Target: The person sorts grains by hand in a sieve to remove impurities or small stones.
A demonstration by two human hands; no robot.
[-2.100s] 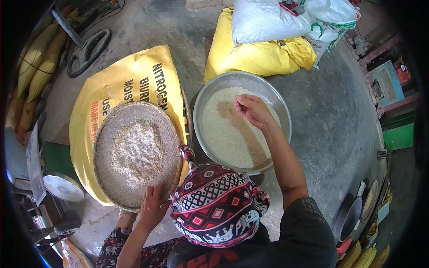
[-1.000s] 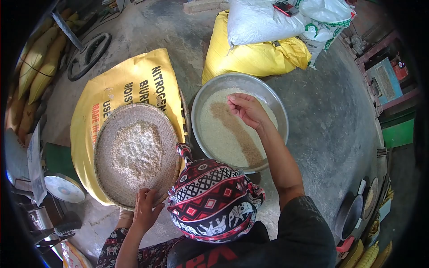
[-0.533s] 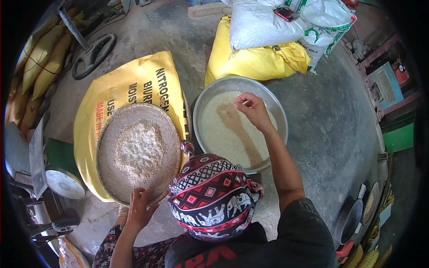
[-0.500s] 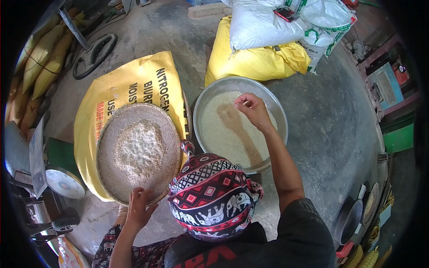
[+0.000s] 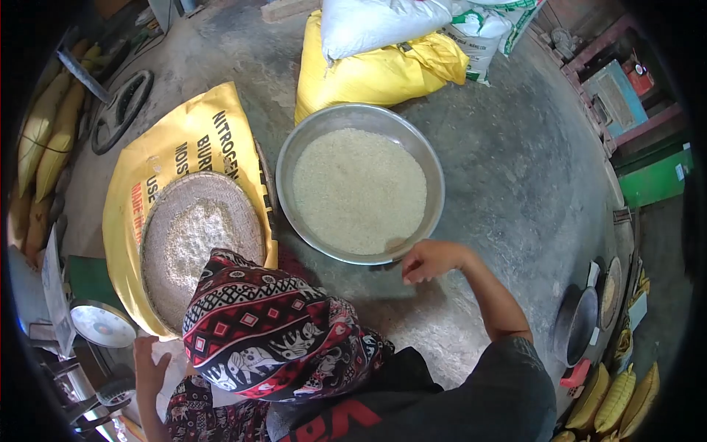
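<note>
The right hand (image 5: 431,259) was out over the rice (image 5: 359,190) a moment ago, pinching at a brown streak. Now it has come back to the near edge of the metal bowl (image 5: 434,173), in the middle of the frame. It is curled into a loose fist. I cannot tell if a bit is pinched inside. The brown streak is gone and the rice looks all one color, so the picking there seems done for now.

The left hand (image 5: 151,368) has let go of the woven tray (image 5: 236,202). It sits at the lower left with its fingers apart and holds nothing. The tray lies on a flat yellow sack (image 5: 177,140), just left of the bowl, with a pale heap of grain (image 5: 190,239) on it.

The person's patterned headscarf (image 5: 272,331) hides the near part of the tray. A full yellow sack (image 5: 368,70) lies at the top, close behind the bowl. A scale dish (image 5: 103,324) sits at the lower left, and corn cobs (image 5: 618,398) are at the lower right.
</note>
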